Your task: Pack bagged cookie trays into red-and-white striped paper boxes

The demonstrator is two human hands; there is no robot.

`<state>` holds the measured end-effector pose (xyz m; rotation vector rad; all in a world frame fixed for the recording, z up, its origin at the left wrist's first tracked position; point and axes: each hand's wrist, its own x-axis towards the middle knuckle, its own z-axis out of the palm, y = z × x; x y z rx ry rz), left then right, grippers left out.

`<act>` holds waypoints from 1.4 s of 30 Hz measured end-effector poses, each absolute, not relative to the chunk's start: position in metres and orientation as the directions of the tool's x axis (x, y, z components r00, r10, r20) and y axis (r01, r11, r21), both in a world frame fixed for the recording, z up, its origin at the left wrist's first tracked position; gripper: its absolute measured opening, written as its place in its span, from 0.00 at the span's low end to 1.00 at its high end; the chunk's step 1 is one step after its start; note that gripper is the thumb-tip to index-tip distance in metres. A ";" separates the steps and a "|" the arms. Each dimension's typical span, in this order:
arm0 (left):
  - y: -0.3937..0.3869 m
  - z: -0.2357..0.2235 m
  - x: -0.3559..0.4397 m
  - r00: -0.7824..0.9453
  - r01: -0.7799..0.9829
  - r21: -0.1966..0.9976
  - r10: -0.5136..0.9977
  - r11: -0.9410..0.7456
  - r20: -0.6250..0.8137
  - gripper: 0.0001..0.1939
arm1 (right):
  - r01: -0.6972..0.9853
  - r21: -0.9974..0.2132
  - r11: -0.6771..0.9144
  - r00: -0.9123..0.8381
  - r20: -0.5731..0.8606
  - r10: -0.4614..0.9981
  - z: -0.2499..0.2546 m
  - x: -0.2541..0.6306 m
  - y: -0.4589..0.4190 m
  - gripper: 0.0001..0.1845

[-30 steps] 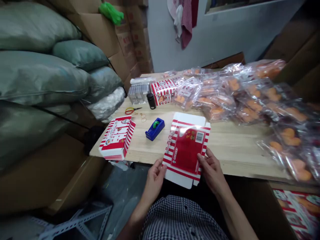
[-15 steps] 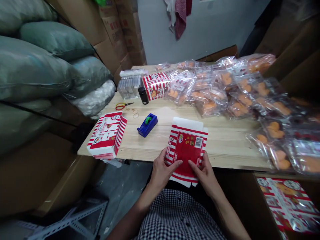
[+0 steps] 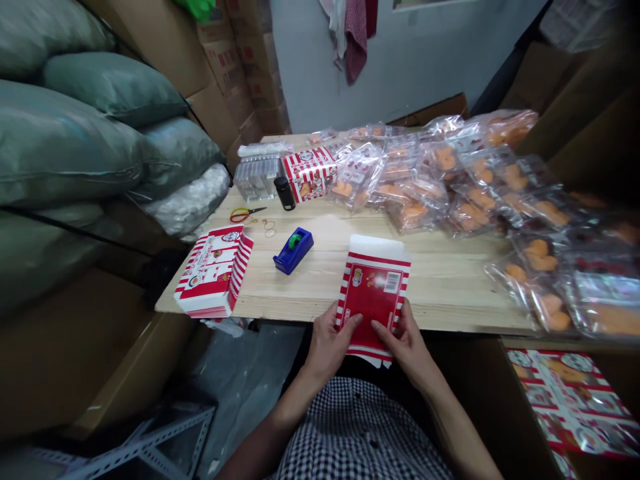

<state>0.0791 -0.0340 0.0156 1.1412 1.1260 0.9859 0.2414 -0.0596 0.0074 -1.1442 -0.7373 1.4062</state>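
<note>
Red-and-white printed carton blank (image 3: 373, 300), lying flat over the bench's (image 3: 450, 293) near edge: left hand (image 3: 327, 348) and right hand (image 3: 406, 344) half-closed on opposite sides, gripping it level. Blue tape dispenser (image 3: 293, 251) within reach.

"What are your hands hiding?"

"My left hand (image 3: 327, 348) and right hand (image 3: 406, 347) are covering the lower part of the red-and-white carton blank (image 3: 373, 297)."

"And at the edges?"

"The top edge is cutting off the red cloth (image 3: 356, 47) and green plastic bag (image 3: 196, 5), and the plastic bags of orange pieces (image 3: 550, 293) are blurring on my right."
</note>
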 end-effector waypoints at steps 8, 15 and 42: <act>-0.045 0.006 0.068 0.287 -0.167 0.937 0.924 0.308 -0.252 0.16 | -0.449 -0.863 -0.230 -0.086 -0.214 0.973 0.002 0.272 -0.048 0.27; -0.032 -0.003 0.061 0.236 -0.176 0.945 0.944 0.276 -0.232 0.21 | -0.447 -0.836 -0.319 -0.055 -0.330 0.942 -0.022 0.260 -0.049 0.17; 0.005 -0.033 0.046 -0.032 -0.111 0.991 0.997 0.067 -0.071 0.13 | -0.401 -0.912 -0.088 0.018 -0.104 0.994 -0.005 0.251 -0.043 0.27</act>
